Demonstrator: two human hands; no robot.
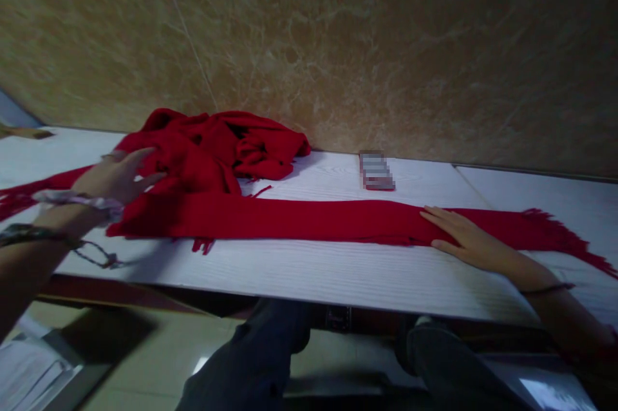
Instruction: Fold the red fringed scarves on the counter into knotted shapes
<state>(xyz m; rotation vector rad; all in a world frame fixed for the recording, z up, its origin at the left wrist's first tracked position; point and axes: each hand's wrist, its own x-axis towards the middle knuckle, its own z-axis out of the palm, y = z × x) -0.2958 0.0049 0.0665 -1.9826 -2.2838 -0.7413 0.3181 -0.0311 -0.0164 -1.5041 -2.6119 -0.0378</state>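
Note:
A red scarf (290,219) lies in a long flat strip along the white table, with a fringe at its right end. On its right part my right hand (454,234) rests flat, fingers stretched out. To the left, a crumpled heap of red fabric (193,147) lies against the wall. My left hand (116,176) is at the heap's left side, fingers spread, just above or touching the cloth; contact is hard to tell. A fringed red end (22,198) extends left beyond my left wrist. Whether heap and strip are one piece cannot be made out.
The white table (309,272) runs against a brown marbled wall (338,57). A small blurred rectangular item (376,171) lies behind the strip. A brown object (26,133) sits at the far left. Below the front edge are my legs (255,359) and papers (31,372) at lower left.

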